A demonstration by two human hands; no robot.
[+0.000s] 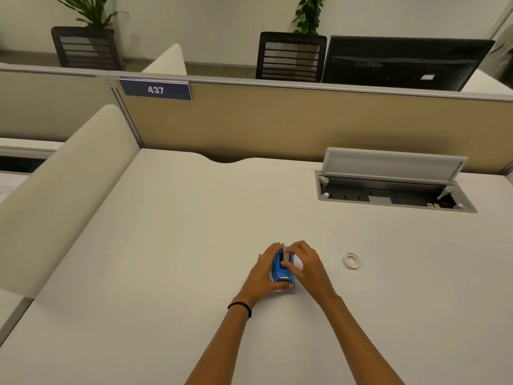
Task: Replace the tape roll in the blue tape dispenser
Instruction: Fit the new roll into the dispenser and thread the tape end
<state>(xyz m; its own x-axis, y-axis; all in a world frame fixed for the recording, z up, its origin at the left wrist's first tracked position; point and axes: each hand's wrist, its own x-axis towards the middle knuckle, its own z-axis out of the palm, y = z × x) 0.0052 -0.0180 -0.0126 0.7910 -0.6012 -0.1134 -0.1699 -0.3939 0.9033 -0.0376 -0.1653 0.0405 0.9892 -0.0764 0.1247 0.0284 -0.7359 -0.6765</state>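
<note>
My left hand (266, 273) wraps the side of the blue tape dispenser (281, 269), fingers curled along its far edge and thumb pressed under its near end, where a metal cutter strip shows. My right hand (304, 263) comes over from the other side, fingertips bent down onto a pale band of tape lying along the top of the smooth plastic body; whether they pinch it or only press it I cannot tell. A thin black band (241, 307) circles my left wrist. The dispenser sits on the matte off-white surface (166, 259), near its front middle. To the right, well apart, a small whitish tape ring (351, 260) lies flat. Farther back, a grey metal cable hatch (394, 180) stands with its lid propped open.
</note>
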